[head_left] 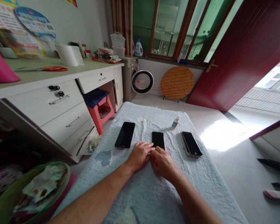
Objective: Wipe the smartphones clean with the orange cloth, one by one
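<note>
A small black phone [158,140] lies at the middle of the cloth-covered table [151,116]. My left hand [141,155] is at its lower left edge, fingers together and pointing right. Against its near end, my right hand [162,160] has its fingers curled; whatever they pinch is hidden. The two hands touch at the fingertips. To the left lies a larger black phone [125,134]. On the right, another dark phone [191,143] rests on a pale flat item. A small spray bottle [175,123] stands beyond, between the middle and right phones.
A basket of cloths [66,180] sits at the lower left. Along the left runs a desk [84,72] with red-handled scissors [53,68] and a paper roll [67,55]. A pink stool [96,116] stands beside the desk, and a washing machine [128,73] is behind.
</note>
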Motion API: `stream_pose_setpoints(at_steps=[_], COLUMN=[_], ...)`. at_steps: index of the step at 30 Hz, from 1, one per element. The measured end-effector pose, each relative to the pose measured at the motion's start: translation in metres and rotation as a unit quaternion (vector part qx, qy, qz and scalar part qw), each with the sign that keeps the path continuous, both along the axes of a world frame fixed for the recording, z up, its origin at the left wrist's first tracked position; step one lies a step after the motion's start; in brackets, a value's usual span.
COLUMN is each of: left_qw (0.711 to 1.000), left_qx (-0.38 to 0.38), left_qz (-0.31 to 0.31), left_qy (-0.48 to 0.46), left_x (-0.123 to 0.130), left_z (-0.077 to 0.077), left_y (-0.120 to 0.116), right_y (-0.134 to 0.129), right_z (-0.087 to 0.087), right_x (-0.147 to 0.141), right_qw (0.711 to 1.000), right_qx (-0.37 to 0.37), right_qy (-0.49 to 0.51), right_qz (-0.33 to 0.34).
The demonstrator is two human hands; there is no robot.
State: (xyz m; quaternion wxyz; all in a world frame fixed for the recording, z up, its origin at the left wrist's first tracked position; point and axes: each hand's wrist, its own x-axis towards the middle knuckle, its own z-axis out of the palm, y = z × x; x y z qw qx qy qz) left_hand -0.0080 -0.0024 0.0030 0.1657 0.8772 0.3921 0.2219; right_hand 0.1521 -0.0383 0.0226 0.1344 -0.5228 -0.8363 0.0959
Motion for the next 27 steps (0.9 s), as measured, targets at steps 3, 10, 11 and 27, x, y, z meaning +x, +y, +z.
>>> stream_pose_setpoints(at_steps=[3, 10, 11, 27], left_qw=[1.000, 1.000, 1.000, 1.000], left_qx=[-0.001, 0.006, 0.006, 0.005], left_qz=[0.002, 0.005, 0.005, 0.007], left_qy=[-0.005, 0.003, 0.004, -0.002], left_x=[0.000, 0.000, 0.000, 0.000], left_z=[0.002, -0.001, -0.001, 0.001], left_y=[-0.001, -0.001, -0.001, -0.003], right_y=[0.000, -0.003, -0.003, 0.001], right_z=[0.000, 0.017, 0.019, 0.028], right_x=[-0.003, 0.016, 0.020, 0.052], right_qw=[1.000, 0.996, 0.995, 0.990], right_qx=[-0.004, -0.067, -0.079, -0.090], right_qy=[-0.005, -0.043, -0.047, 0.109], right_qz=[0.001, -0.036, -0.046, -0.027])
